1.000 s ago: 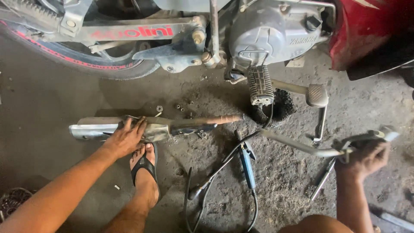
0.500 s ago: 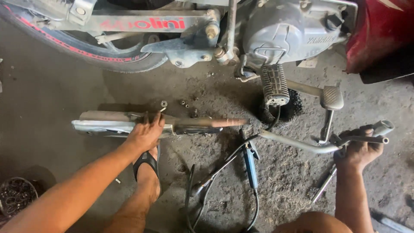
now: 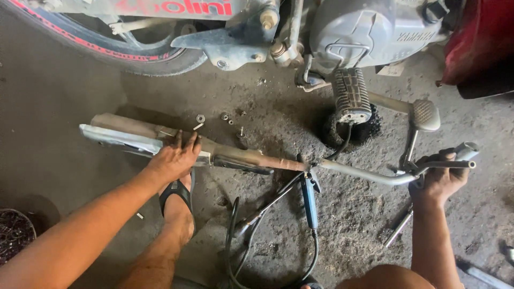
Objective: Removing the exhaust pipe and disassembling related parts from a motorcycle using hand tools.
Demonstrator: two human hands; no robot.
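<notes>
Grey, dusty metal makes up the long motorcycle exhaust silencer, which lies flat on the oil-stained concrete floor below the motorcycle's rear wheel. The left hand rests on top of the silencer's middle section, palm down, fingers spread and curved over the upper edge, pressing rather than fully encircling it. Directly below that hand, a foot in a dark flip-flop sandal stands on the floor, toes just beside the silencer.

From the silencer's narrow end a rusty brown pipe section runs right and joins a curved silver exhaust header pipe. The right hand is clenched around the far end of this header pipe, fingers wrapped over it near its flanged tip.

Small loose nuts and washers lie scattered on the floor just above the silencer. A blue-handled tool with a black cable lies below the pipe joint. The ribbed black rubber footrest and the grey kick lever pedal hang between the hands, above the header pipe.

Signage: a red lettered decal sits on the grey swingarm at the top edge; a red stripe runs along the black tyre. The silver engine casing carries embossed lettering.
</notes>
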